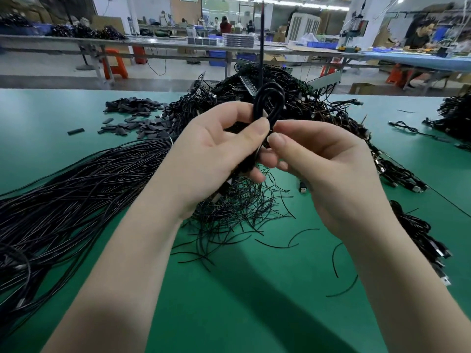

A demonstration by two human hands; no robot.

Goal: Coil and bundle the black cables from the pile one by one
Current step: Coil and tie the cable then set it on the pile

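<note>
The coiled cable's (269,103) lower half is hidden inside the left hand's (216,159) fingers (257,131) — workers behind blur.

One head-worn, wide-angle view looks forward and down across the green desk (242,289) from its near edge. Both forearms rise from 6 o'clock, and the hands meet close under the lens at frame centre. Toward 12 o'clock the view opens onto far workbenches (178,43) (straight lines bow near the frame edges).
</note>
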